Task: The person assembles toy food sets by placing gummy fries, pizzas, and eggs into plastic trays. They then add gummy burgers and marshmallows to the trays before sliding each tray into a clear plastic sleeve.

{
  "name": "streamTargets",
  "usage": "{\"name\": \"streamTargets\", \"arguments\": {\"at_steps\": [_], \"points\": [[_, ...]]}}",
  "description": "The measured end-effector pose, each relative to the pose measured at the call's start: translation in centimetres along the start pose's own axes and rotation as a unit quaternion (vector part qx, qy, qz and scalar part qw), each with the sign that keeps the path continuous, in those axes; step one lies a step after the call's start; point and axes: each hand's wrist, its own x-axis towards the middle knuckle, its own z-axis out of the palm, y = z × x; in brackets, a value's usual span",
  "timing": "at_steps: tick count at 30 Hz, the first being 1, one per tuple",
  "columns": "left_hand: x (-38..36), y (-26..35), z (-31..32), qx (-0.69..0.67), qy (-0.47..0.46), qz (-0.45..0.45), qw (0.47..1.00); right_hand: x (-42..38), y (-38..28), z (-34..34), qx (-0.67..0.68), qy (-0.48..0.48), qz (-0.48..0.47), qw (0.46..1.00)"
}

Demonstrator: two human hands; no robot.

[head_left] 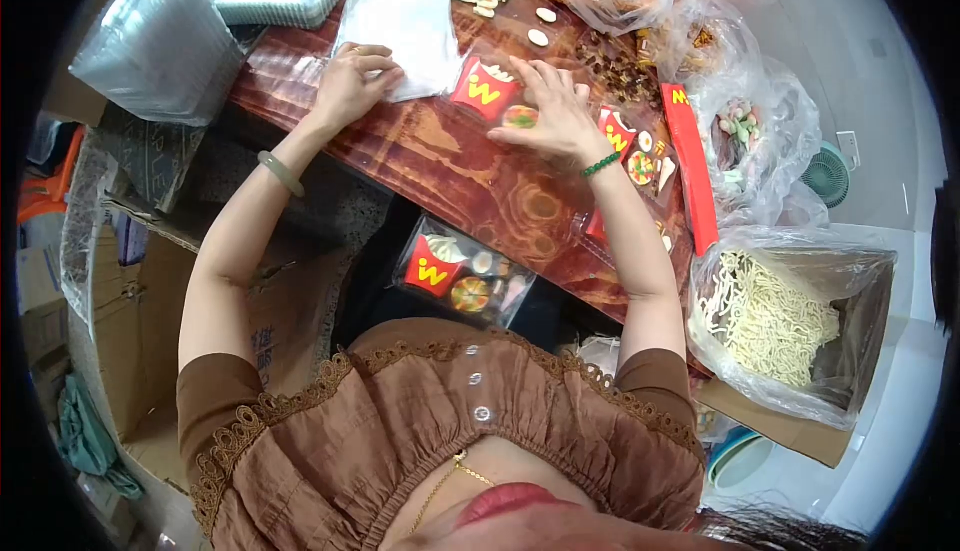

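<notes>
My left hand (352, 84) rests at the near edge of a stack of clear plastic bags (400, 21), its fingers stretched toward the bags. My right hand (555, 116) is spread over a clear pack of toy food, thumb and fingers apart. In that pack a small red fries box (483, 89) with a yellow letter shows, and a round toy pizza (520, 117) lies partly under the hand. Whether the right fingers grip the pack's edge is hard to see. Another filled clear pack (465, 276) lies on my lap, below the table edge.
More toy packs (645, 151) lie by my right wrist, beside flat red cartons (690, 166). Small white and brown pieces (615, 71) are scattered at the back. Stacked clear trays (150, 46) stand at left. A lined box (780, 321) of cream noodle-like strands sits at right.
</notes>
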Motion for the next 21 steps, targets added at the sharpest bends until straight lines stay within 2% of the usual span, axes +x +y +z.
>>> {"name": "streamTargets", "arguments": {"at_steps": [1, 3, 6, 9, 11, 12, 15, 17, 21], "points": [[0.4, 0.1, -0.2, -0.037, -0.025, -0.027, 0.999, -0.2, -0.2, -0.1, 0.0, -0.002, 0.0, 1.0], [0.7, 0.6, -0.7, -0.028, -0.037, -0.045, 0.998, -0.8, -0.7, -0.1, -0.034, 0.014, 0.0, 0.999], [0.8, 0.9, -0.8, -0.006, -0.061, -0.031, 0.998, -1.2, -0.7, 0.8, -0.037, 0.017, -0.016, 0.999], [0.9, 0.1, -0.1, 0.039, -0.037, -0.002, 0.999, -1.5, -1.1, 1.6, -0.04, 0.033, -0.013, 0.999], [1.0, 0.6, -0.1, 0.013, -0.058, -0.061, 0.996, -1.6, -0.9, 1.9, -0.036, 0.046, -0.017, 0.998], [0.9, 0.4, 0.0, 0.014, -0.059, -0.063, 0.996, -1.6, -0.9, 2.1, -0.033, 0.06, -0.02, 0.997], [0.8, 0.1, 0.5, -0.029, -0.025, -0.026, 0.999, -2.0, -0.9, 2.2, -0.054, 0.083, -0.025, 0.995], [-0.1, -0.1, 0.3, -0.036, 0.009, 0.031, 0.999, -2.0, -0.8, 2.4, -0.05, 0.089, -0.027, 0.994], [0.8, -1.1, 0.1, -0.003, -0.038, 0.024, 0.999, -1.9, -1.0, 2.5, -0.055, 0.08, -0.015, 0.995]]}}
